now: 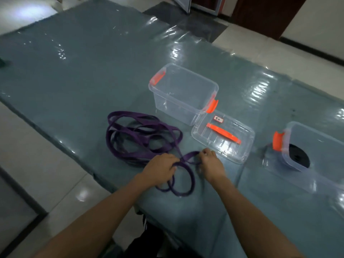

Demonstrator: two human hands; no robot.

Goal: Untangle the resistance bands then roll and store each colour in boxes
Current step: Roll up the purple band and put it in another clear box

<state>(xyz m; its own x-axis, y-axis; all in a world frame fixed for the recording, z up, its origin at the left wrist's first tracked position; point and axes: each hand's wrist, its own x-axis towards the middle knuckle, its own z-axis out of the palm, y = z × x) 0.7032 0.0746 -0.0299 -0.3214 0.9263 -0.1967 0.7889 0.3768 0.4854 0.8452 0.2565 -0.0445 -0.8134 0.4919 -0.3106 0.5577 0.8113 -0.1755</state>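
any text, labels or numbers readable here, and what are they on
white label on the clear lid: two handwritten characters, too small and blurred to read.
No other text, brand or number shows on the open box, the box at right or the purple band.

We stand in a plain indoor room, home or office we cannot tell; we see a glossy pale tiled floor (61, 164); a long table (83, 62) under clear plastic sheeting; a white wall (320, 21) with dark skirting (312, 50); a dark wooden door (264, 13).
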